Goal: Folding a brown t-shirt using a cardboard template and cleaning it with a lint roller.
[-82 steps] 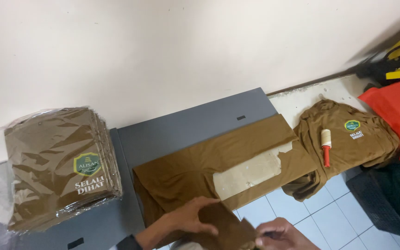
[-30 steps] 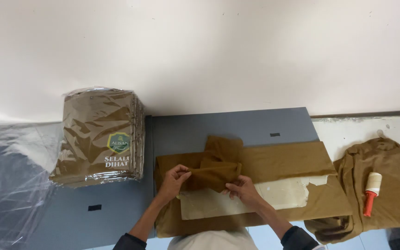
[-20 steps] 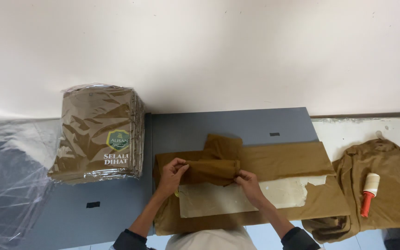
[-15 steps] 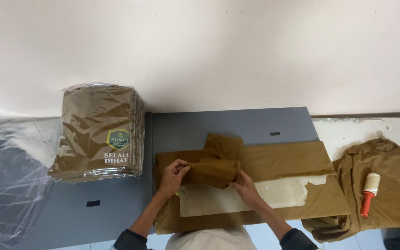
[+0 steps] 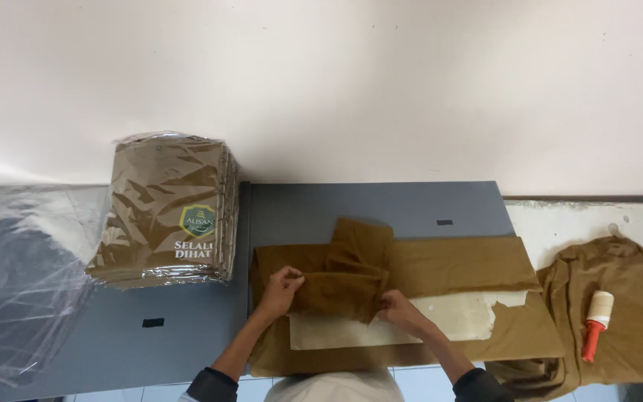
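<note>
Compared with half a second before, the left hand [image 5: 280, 290] had barely shifted and the right hand [image 5: 398, 309] had slid slightly toward 6 o'clock. Both hands' grip was clamped on the folded brown cotton shirt [image 5: 347, 279], which lay with its long axis from 9 to 3 o'clock on the grey counter [image 5: 381, 205]. A plastic-wrapped stack of brown shirts [image 5: 169, 216] sat at 10 o'clock.

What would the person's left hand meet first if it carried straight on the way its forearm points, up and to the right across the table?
Likely the folded brown fabric the left hand already grips; the grey tabletop lies beyond.
</note>
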